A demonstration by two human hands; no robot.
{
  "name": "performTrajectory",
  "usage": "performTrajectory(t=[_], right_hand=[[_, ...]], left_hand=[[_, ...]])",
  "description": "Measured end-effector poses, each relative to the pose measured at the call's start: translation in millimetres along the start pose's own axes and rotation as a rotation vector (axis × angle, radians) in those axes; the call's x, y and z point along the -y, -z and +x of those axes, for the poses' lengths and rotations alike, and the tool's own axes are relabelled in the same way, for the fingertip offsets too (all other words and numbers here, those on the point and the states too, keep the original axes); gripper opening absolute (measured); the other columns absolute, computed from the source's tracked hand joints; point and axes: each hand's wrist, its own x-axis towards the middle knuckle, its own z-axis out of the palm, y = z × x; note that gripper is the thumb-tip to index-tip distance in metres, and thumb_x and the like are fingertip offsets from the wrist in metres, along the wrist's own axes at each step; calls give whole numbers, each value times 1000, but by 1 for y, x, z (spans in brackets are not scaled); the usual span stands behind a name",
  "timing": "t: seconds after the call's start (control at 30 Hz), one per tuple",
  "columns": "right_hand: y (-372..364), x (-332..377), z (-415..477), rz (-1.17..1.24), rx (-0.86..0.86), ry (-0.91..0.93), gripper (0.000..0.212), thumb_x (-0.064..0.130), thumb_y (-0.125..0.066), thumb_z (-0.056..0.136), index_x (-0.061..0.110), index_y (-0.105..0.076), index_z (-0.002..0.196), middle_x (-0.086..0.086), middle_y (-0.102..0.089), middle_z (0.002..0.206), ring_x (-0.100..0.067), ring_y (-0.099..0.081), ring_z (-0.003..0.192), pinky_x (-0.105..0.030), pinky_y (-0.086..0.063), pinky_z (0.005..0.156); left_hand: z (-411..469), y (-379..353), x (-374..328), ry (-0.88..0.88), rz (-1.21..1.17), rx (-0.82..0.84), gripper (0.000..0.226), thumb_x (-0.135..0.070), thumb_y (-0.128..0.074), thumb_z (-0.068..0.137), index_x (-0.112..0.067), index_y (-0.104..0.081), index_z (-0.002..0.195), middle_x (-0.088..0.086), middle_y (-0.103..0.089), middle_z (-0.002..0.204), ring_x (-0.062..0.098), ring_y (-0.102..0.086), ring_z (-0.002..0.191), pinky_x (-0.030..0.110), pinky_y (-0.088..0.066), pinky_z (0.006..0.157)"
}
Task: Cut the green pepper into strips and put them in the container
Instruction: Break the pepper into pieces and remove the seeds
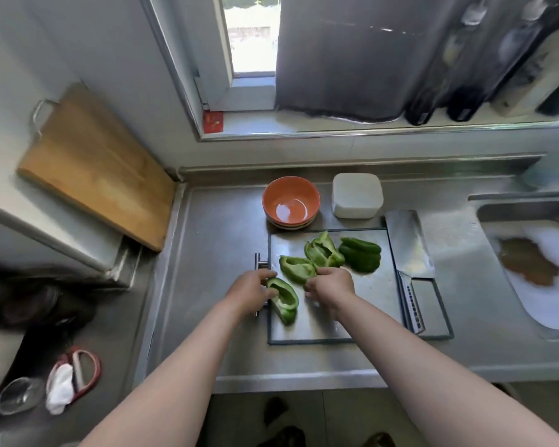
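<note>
Steel counter [213, 253] below a window, sink [513, 201] at right edge of frame. I see a metal cutting board [362, 311] at centre with the green pepper in four parts. Left hand [250, 293] is clamped on the near pepper piece [284, 301] at the board's left edge. Right hand [331, 283] touches the middle pepper piece [297, 269], fingers bent down; can't tell if it's gripping. Open pepper piece [323, 253] and dark pepper piece [360, 258] lie further up. Cleaver [407, 243] lies along the board's right side. Orange bowl [291, 201] and white container [357, 195] sit just above the board.
</note>
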Motion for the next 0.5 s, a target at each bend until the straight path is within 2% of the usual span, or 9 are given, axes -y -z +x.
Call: performTrajectory(t=[0.03, 0.1, 0.13, 0.2, 0.27, 0.33, 0.4, 0.43, 0.5], right_hand=[[2, 0, -4, -93, -35, 25, 39, -1, -61, 83, 16, -66, 117, -15, -72, 90, -27, -67, 60, -35, -57, 53], [7, -1, -14, -305, -5, 49, 10, 9, -63, 84, 19, -62, 87, -12, -69, 77, -28, -65, 58, -45, -62, 59], [9, -1, -22, -366, 79, 30, 9, 19, -68, 86, 17, -59, 85, -12, -69, 81, -29, -66, 61, -45, -61, 58], [10, -2, -33, -384, 303, -56, 35, 33, -77, 87, 17, -53, 107, -13, -65, 103, -29, -68, 72, -35, -56, 51], [10, -6, -38, -311, 421, -70, 56, 20, -82, 85, 17, -43, 124, -18, -64, 111, -29, -68, 75, -32, -55, 48], [15, -10, -36, -235, 405, -20, 59, 2, -79, 84, 13, -42, 129, -20, -67, 97, -26, -61, 64, -33, -55, 50], [27, -8, -34, -238, 354, 67, 56, -3, -79, 82, 13, -48, 126, -17, -66, 90, -26, -61, 63, -41, -58, 60], [36, -5, -33, -247, 339, 114, 56, -2, -79, 81, 14, -51, 127, -15, -66, 92, -25, -63, 65, -42, -59, 64], [57, 2, -35, -237, 318, 203, 54, 1, -79, 82, 17, -57, 129, -11, -66, 101, -20, -65, 71, -33, -58, 59]], left_hand=[[0, -1, 0, -2, -5, -24, 43, -23, -70, 90, -25, -61, 133, -1, -64, 116, 13, -61, 97, 16, -37, 83], [3, -3, -1, -2, -14, -56, 34, -24, -69, 91, -23, -65, 125, 0, -64, 106, 13, -58, 84, 19, -38, 76], [4, -4, -2, -2, -24, -64, 31, -25, -70, 91, -21, -65, 121, 2, -65, 105, 14, -58, 82, 21, -40, 74], [5, -7, -5, 12, -56, -63, 26, -26, -72, 89, -20, -65, 113, 3, -66, 102, 16, -60, 81, 25, -45, 72], [6, -9, -9, 41, -133, -46, 22, -27, -75, 85, -20, -64, 103, 4, -67, 97, 18, -64, 77, 32, -55, 75], [4, -7, -16, 85, -312, -6, 23, -22, -76, 83, -16, -60, 98, 9, -68, 96, 19, -67, 74, 39, -60, 79], [0, -3, -26, 113, -480, 63, 25, -15, -75, 85, -9, -56, 100, 15, -67, 102, 21, -70, 77, 36, -62, 73], [-2, -1, -33, 119, -551, 112, 24, -12, -74, 87, -8, -54, 100, 17, -68, 104, 22, -71, 79, 33, -61, 70], [-6, 1, -47, 113, -690, 234, 20, -8, -70, 90, -7, -52, 98, 19, -70, 101, 25, -73, 81, 31, -60, 70]])
